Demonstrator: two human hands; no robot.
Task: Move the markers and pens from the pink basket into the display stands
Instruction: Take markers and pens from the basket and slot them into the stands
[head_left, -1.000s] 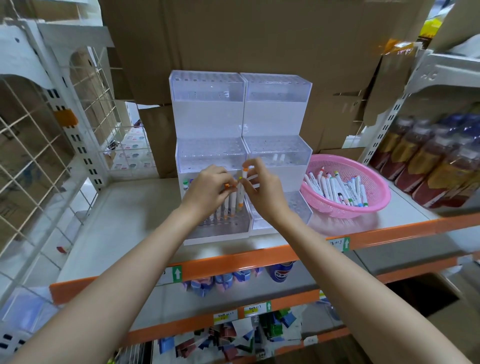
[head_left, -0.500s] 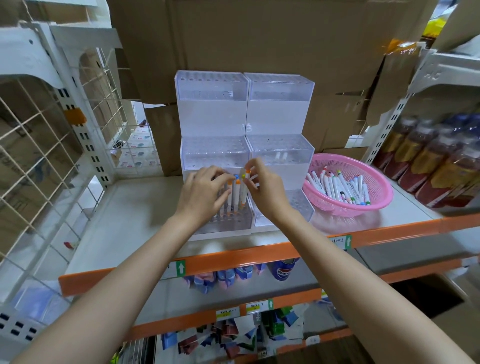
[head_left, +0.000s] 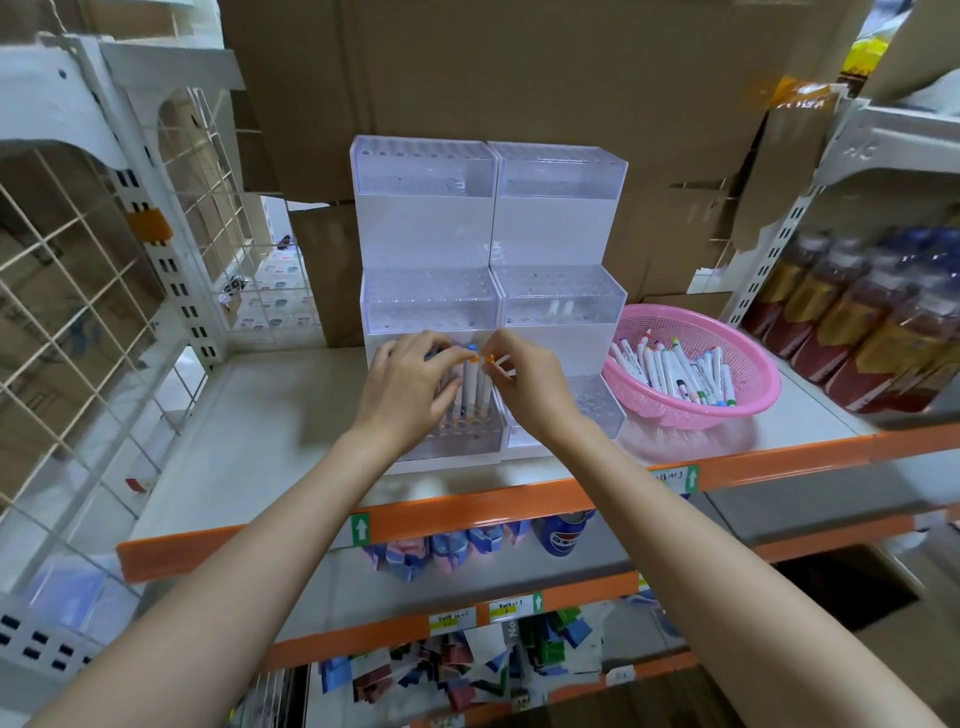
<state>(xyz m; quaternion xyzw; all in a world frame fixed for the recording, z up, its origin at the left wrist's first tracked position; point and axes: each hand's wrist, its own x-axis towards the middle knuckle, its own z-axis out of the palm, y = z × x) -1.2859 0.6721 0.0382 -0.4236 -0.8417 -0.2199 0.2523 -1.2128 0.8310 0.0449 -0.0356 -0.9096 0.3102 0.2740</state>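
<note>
Item: left hand. Fingers curled narrow, forefinger and thumb closed on the tops of the standing markers in the lowest tier of the left display stand.
Item: right hand. Narrow pinch on the orange-capped marker, just at 3 o'clock of the left hand's fingertips; the two hands almost touch.
Display stands: two, clear, three tiers each, side by side and touching; right display stand at 3 o'clock of the left.
Standing markers: at least three white barrels show between the hands; the rest are hidden.
White pens: two, upright in the right stand's middle tier.
Pink basket: one, on the shelf at 3 o'clock of the stands, near them but apart.
Loose markers in the basket: well over a dozen, lying overlapped, so no exact count.
Bottles: a blurred row at 3 o'clock of the basket.
</note>
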